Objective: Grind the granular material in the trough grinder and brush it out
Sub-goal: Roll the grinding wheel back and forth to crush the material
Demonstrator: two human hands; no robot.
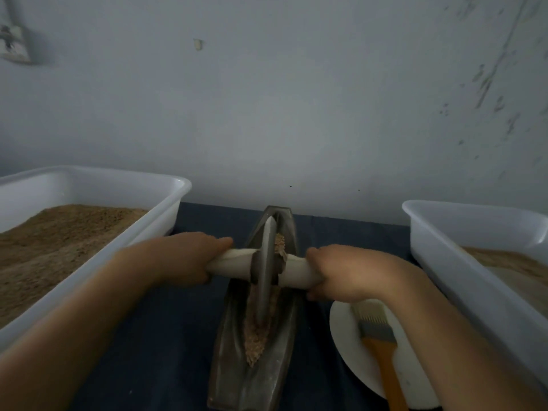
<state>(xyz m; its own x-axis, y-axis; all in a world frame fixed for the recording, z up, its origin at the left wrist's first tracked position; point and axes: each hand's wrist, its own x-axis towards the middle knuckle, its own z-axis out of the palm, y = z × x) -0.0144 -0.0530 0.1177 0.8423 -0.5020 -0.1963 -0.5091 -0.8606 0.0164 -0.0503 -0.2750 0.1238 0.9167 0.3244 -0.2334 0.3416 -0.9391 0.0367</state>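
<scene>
A dark metal boat-shaped trough grinder [228, 345] lies lengthwise on the table in front of me. Brown granular material [255, 342] fills its groove. A grey grinding wheel [264, 268] stands upright in the groove on a pale wooden axle [296, 271]. My left hand [184, 259] grips the axle's left end, and my right hand [341, 271] grips its right end. A brush [375, 330] with pale bristles and an orange handle lies on a white plate [345, 345], partly under my right forearm.
A white plastic tub [166, 200] of brown granules sits on the left. Another white tub [444, 256] with paler material sits on the right. A dark blue cloth [166, 336] covers the table. A grey wall rises right behind the trough.
</scene>
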